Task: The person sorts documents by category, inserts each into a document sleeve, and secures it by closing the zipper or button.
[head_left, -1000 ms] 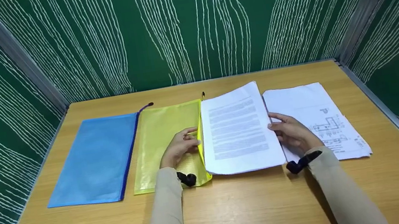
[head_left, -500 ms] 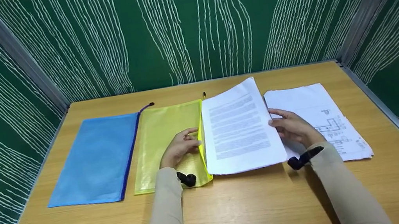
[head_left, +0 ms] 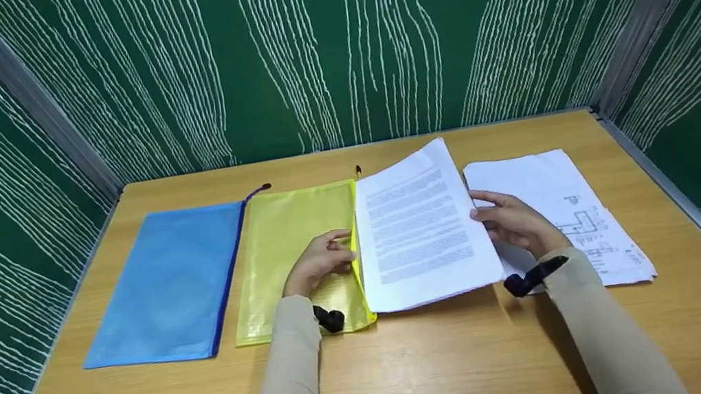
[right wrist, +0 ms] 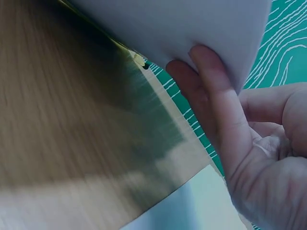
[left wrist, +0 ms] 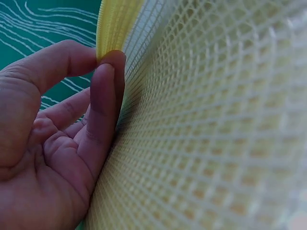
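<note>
A yellow mesh zip pouch [head_left: 290,234] lies in the middle of the table, its opening toward the right. My left hand [head_left: 320,263] pinches the zipper edge [left wrist: 112,28] between thumb and fingers and lifts it, as the left wrist view shows. Printed white sheets [head_left: 421,228] stand tilted right at that opening, their left edge along the yellow rim. Holding their right edge is my right hand [head_left: 514,221], thumb on the printed face. The fingers [right wrist: 218,81] press the underside of the sheets [right wrist: 182,24] in the right wrist view.
To the left lies a blue zip pouch [head_left: 162,287] with a dark blue zipper. More paper sheets [head_left: 528,177] with drawings lie at the right, partly behind my right hand. Green panels [head_left: 329,54] with white lines enclose the wooden table [head_left: 404,370].
The sheets have tilted a little more, their right side rising slightly, and my right hand has shifted slightly right with them. My left hand keeps its hold on the pouch edge.
</note>
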Available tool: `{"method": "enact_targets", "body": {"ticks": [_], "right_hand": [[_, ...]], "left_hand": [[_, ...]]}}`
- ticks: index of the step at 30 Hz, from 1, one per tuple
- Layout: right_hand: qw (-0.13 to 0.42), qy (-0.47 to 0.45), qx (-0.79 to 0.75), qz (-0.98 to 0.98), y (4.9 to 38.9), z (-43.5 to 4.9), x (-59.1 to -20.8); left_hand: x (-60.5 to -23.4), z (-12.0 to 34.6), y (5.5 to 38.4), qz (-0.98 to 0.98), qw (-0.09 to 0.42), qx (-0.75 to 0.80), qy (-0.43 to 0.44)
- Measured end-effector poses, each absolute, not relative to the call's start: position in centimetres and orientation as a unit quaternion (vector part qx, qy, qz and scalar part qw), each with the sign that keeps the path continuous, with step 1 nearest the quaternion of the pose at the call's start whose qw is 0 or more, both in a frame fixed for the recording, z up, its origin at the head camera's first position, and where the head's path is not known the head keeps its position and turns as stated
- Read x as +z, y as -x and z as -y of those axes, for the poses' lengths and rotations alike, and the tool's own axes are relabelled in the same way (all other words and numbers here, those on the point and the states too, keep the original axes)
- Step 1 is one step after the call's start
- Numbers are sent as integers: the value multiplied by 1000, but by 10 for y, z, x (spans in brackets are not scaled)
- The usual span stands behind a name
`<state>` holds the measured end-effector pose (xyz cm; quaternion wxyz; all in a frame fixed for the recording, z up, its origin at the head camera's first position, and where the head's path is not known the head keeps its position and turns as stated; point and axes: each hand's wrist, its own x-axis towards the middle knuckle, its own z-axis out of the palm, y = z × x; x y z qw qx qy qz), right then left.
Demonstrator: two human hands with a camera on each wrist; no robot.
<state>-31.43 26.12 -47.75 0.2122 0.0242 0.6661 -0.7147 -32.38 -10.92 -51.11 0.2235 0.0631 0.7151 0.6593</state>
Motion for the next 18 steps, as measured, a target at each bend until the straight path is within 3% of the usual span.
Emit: {"method": "enact_targets", "body": {"ticks": [18], "right_hand": [[219,-50,-705,-672,317,-261,-469]], "left_hand": [[-505,101,323,-729,229,642,-70]]}}
